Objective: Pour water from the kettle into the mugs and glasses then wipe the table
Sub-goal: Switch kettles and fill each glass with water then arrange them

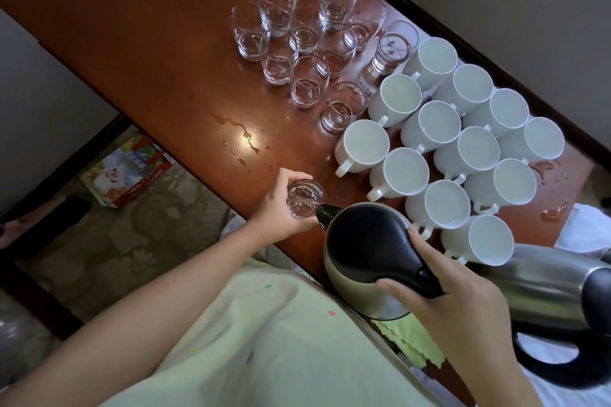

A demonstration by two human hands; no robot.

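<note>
Left hand grips glass at near table edge, steadying it under the spout, while right hand grips handle of tilted kettle, presumably limiting spills like puddle.

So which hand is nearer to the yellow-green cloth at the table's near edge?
Right. The right hand grips the kettle handle just above the yellow-green cloth; the left hand holds a glass farther away, beyond the kettle's spout.
</note>
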